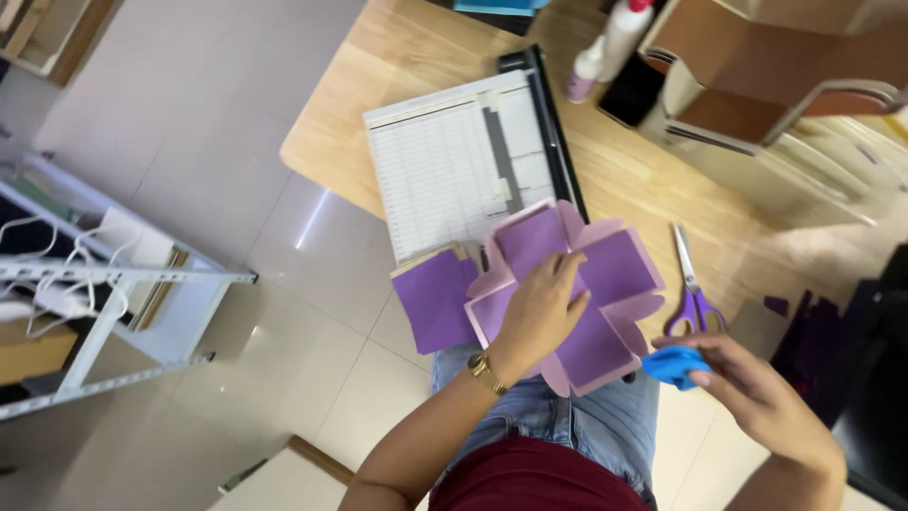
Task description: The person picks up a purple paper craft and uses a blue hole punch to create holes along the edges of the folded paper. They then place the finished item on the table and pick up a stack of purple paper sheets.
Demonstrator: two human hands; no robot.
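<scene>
My left hand (541, 308) presses flat on the middle of an unfolded cross-shaped paper box (605, 274) with pink flaps lined in purple. The box lies over the table's near edge and my lap. A loose purple paper square (433, 298) sits just left of it. My right hand (752, 383) holds a small blue object (673, 365), perhaps a tape dispenser, to the right of the box.
A white paper trimmer (454, 161) with a black cutting arm lies on the wooden table (397, 57). Purple-handled scissors (692, 289) rest right of the box. Two glue bottles (610, 43) and a dark phone (632, 90) stand farther back. A white metal rack (113, 293) stands at left.
</scene>
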